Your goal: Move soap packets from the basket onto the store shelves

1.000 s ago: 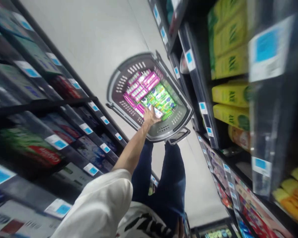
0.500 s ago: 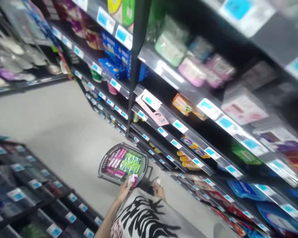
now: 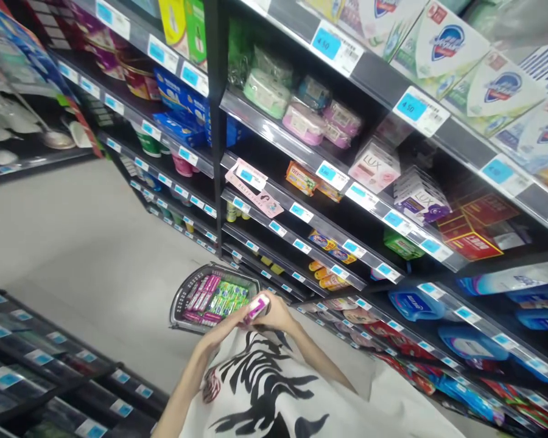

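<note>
In front of my chest, a small white and magenta box (image 3: 258,308) is held between my two hands. My left hand (image 3: 240,317) grips it from the left side, fingers closed. From the right, my right hand (image 3: 276,311) closes round its other side, with some fingers hidden behind the box. Just beyond my hands, a dark shopping basket (image 3: 179,299) stands on the floor. Rows of magenta packs (image 3: 206,291) and green packs (image 3: 229,298) lie inside it.
A tall shelf unit with blue price tags runs along the right, carrying white soap boxes (image 3: 447,45), LUX boxes (image 3: 375,165) and blue bottles (image 3: 415,305). A lower dark shelf (image 3: 50,389) is at the near left. Pale floor (image 3: 95,243) lies between.
My right hand has come up from beside the basket and now holds the box together with my left hand. The view has shifted, and the shelves look sharper.
</note>
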{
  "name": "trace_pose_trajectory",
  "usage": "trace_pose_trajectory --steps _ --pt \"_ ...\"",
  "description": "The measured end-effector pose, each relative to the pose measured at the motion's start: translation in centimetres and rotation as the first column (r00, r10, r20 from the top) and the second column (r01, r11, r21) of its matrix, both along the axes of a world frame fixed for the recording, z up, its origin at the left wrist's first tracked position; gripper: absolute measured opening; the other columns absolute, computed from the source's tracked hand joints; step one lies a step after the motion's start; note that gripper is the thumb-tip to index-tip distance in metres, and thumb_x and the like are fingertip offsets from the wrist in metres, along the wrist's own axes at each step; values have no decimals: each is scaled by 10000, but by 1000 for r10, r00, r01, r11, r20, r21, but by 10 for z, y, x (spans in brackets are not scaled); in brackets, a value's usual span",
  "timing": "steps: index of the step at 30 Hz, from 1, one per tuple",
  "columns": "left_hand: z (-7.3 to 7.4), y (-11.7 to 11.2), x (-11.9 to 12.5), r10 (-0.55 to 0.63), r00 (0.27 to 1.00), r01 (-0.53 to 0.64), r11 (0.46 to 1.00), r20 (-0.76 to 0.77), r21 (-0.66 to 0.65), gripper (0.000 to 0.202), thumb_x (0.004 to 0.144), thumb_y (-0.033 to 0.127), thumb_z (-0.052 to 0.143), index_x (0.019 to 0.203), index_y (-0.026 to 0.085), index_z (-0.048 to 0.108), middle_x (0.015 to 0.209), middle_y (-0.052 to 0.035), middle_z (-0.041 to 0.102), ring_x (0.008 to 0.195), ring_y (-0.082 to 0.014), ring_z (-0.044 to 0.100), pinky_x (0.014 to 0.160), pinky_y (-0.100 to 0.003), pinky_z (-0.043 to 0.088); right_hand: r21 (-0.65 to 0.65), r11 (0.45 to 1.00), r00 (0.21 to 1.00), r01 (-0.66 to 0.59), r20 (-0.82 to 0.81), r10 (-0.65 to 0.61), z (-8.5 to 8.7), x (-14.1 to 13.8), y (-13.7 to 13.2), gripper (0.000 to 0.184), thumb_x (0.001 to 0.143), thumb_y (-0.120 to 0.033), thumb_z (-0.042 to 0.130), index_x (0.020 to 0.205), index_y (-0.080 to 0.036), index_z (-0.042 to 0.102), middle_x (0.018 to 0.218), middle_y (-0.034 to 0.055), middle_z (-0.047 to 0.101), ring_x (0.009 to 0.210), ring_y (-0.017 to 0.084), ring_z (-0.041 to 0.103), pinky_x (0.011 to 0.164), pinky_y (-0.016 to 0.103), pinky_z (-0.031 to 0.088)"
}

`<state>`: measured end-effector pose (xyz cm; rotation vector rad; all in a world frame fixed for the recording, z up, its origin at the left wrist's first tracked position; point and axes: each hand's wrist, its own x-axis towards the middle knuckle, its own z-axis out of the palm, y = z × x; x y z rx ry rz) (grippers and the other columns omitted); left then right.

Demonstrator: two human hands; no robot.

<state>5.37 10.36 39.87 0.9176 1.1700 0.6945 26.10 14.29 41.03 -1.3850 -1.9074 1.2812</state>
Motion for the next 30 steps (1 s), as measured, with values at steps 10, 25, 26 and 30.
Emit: trace_pose_trajectory --steps 10,25,26,30 --pt "14 -1 37 87 985 -43 960 -149 278 560 856 594 674 1244 190 676 1173 -98 746 1032 -277 701 912 -372 569 -411 725 635 553 -356 -686 4 21 -31 568 680 -600 845 961 -203 553 887 45 701 688 179 662 550 274 553" --pt "8 -36 33 378 926 -378 919 24 114 626 877 755 546 1168 207 635 1175 -112 694 998 -247 692 699 -292 608 -578 730 639 364 -416 -647 0 8 -60 517 759 -653 761 979 -237 546 930 27 703 804 220 699 529 301 587" --pt "7 -36 33 373 928 -371 921 10 115 619 884 751 538 1168 210 638 1166 -107 696 1001 -246 692 700 -289 607 -576 733 645 362 -414 -643 0 8 -61 522 757 -656 763 980 -238 545 942 27 708 812 221 702 527 297 586" --pt "5 -38 34 373 928 -371 919 10 130 548 911 701 551 1155 221 655 1187 -99 686 1041 -249 680 702 -280 611 -559 731 636 392 -409 -654 -4 10 -65 532 752 -656 765 992 -236 543 975 27 717 821 211 704 528 280 580"
